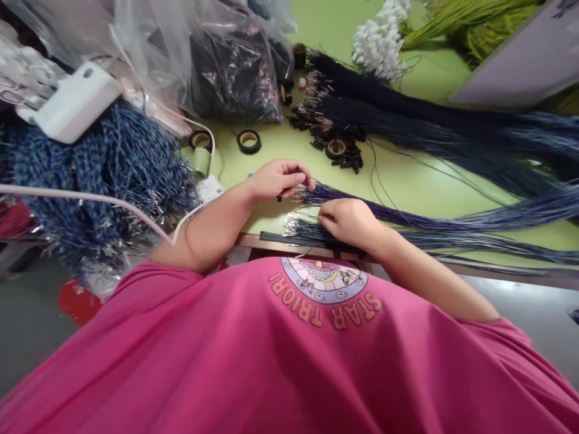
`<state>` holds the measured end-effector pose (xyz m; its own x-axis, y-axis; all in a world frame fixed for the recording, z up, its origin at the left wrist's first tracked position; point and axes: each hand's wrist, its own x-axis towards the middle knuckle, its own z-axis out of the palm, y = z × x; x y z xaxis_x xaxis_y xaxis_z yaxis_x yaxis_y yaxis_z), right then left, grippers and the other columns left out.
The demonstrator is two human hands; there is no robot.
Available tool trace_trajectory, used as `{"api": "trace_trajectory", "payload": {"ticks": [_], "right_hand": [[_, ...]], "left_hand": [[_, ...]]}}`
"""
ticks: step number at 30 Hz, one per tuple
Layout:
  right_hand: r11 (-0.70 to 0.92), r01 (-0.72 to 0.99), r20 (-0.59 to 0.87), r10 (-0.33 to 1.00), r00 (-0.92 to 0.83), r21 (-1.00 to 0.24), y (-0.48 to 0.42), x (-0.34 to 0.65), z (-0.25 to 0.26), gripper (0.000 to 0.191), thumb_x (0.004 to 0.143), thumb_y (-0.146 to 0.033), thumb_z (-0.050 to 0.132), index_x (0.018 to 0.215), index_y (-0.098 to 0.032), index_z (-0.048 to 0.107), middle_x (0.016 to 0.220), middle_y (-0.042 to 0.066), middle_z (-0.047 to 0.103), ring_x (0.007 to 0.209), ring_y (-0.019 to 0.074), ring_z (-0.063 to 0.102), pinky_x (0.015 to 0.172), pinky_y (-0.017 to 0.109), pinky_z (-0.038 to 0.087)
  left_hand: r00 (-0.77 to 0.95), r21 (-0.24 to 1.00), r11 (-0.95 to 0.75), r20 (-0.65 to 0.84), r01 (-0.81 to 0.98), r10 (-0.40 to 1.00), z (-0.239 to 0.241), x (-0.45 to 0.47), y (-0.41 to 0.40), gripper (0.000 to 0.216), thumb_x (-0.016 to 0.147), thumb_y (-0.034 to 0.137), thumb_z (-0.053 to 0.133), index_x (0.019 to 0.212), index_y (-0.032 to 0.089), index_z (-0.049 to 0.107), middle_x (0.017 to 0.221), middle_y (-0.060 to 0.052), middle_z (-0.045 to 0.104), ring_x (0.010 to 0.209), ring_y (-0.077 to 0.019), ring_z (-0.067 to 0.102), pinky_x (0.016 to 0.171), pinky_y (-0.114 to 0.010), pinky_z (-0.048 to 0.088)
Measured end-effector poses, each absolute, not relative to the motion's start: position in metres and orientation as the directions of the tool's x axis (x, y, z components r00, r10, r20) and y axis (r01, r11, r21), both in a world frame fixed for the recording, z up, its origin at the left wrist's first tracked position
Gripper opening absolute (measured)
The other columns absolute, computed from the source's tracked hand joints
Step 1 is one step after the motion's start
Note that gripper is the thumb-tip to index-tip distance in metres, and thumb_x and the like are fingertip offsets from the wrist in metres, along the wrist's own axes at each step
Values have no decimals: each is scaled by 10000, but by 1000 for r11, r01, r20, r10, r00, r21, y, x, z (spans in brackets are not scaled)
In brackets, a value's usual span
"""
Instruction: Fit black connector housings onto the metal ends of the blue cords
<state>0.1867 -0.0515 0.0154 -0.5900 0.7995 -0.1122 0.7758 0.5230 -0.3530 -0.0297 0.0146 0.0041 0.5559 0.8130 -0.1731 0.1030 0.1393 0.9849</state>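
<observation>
My left hand (283, 179) is over the tips of a purple-blue wire bundle (384, 212), its fingers curled in and the thumb close to the index finger. A small black piece (279, 198) shows just below that hand; what the fingers hold is hidden. To its right, my right hand (350, 220) is closed in a pinch, with a thin wire (310, 214) leading to its fingertips. Under and beside this hand runs a second, dark wire bundle (429, 240), its bare metal ends pointing left along the table's front edge.
Black tape rolls (248, 141) and loose black connectors (350, 161) lie farther back on the green table (271, 172). A large dark wire bundle (407, 114) spreads right. Twisted blue wires (99, 163), a white device (79, 102), a white cable (131, 208) and plastic bags (230, 66) stand left.
</observation>
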Motion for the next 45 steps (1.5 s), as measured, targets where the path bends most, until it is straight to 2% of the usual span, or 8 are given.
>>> {"api": "trace_trajectory", "payload": {"ticks": [4, 7, 10, 15, 20, 33, 40, 45], "right_hand": [[437, 750, -108, 826, -553, -496, -47, 192, 27, 184, 834, -201, 482, 733, -183, 636, 766, 49, 677, 677, 152, 543, 654, 304, 355], [191, 639, -200, 850, -487, -745, -42, 195, 30, 113, 769, -160, 497, 735, -192, 600, 663, 10, 648, 583, 126, 540, 609, 289, 387], [29, 509, -278, 810, -516, -860, -36, 194, 30, 166, 761, -181, 523, 878, -189, 641, 600, -19, 615, 525, 121, 535, 563, 283, 396], [234, 557, -20, 912, -411, -797, -25, 192, 26, 211, 846, -326, 557, 820, -176, 704, 719, 13, 669, 667, 133, 565, 659, 285, 409], [305, 603, 102, 932, -347, -737, -21, 197, 19, 257, 881, -322, 528, 794, -171, 716, 731, 34, 686, 688, 146, 581, 668, 285, 406], [155, 541, -79, 920, -383, -826, -20, 195, 20, 237, 813, -273, 493, 695, -180, 676, 653, 0, 641, 617, 124, 523, 638, 269, 397], [114, 518, -130, 902, -412, -848, -18, 195, 20, 223, 790, -250, 491, 659, -181, 657, 674, 4, 656, 658, 130, 554, 680, 277, 416], [96, 507, -145, 899, -414, -857, -21, 191, 16, 219, 780, -246, 492, 657, -181, 661, 689, 9, 667, 673, 134, 562, 710, 286, 425]], "left_hand": [[548, 984, 87, -159, 154, 821, 2, -31, 15, 356, 766, 406, 736, 976, 124, 684, 676, 3, 628, 487, -46, 435, 468, -199, 312], [534, 976, 39, -152, 216, 832, 3, -31, 14, 415, 737, 469, 749, 946, 113, 709, 650, 4, 605, 533, -66, 462, 505, -210, 334], [554, 970, 35, -167, 240, 816, 5, -30, 13, 457, 745, 513, 727, 962, 112, 711, 674, -4, 617, 544, -73, 464, 519, -221, 329], [578, 978, 130, -202, 164, 790, 4, -30, 13, 428, 757, 496, 703, 959, 119, 699, 646, 5, 606, 516, -71, 444, 521, -230, 320], [535, 978, 29, -138, 208, 834, 3, -30, 16, 288, 716, 290, 766, 946, 125, 711, 901, -53, 713, 721, -96, 594, 673, -237, 442], [458, 968, 26, -142, 250, 877, 3, -27, 13, 287, 706, 207, 771, 982, 126, 761, 922, -82, 756, 735, -117, 648, 719, -262, 501], [484, 972, -35, -84, 231, 871, -3, -28, 15, 302, 697, 229, 780, 984, 136, 772, 982, -99, 763, 851, -154, 682, 856, -315, 518], [501, 973, -31, -90, 229, 861, -3, -25, 13, 245, 669, 184, 788, 907, 126, 782, 872, -88, 756, 756, -146, 671, 796, -315, 530]]}}
